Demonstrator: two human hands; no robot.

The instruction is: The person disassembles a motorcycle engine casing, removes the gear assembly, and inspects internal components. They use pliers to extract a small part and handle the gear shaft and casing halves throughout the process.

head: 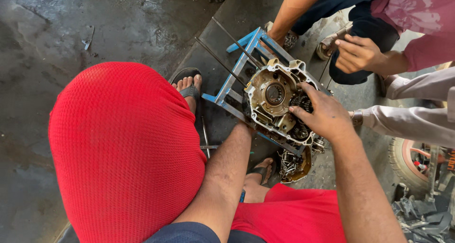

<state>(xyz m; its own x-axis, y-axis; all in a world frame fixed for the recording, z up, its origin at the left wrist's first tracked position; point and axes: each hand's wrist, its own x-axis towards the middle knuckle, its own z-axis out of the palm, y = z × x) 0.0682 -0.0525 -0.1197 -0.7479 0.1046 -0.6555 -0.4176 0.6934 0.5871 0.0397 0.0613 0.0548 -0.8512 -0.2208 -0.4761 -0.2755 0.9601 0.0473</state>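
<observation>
Stained concrete floor (57, 34) lies under a blue metal stand (237, 67), which carries an open engine crankcase (275, 100) tilted up so its gears face the person. Their right hand (322, 115) rests on the gear cluster (301, 103), fingers spread and loosely curled, gripping nothing clearly. Their left hand is hidden behind the case's lower edge, so its grip cannot be told. A co-worker's hand (358, 53) hovers just beyond.

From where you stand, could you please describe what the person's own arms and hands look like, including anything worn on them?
Both forearms are bare, with no sleeves, gloves, watch or rings visible. The right hand shows fully, with dark grime on the fingers and the back. The left hand is hidden behind the grey metal engine casing, so only its bare forearm shows. Bright red textured fabric covers the knees below the arms.
</observation>
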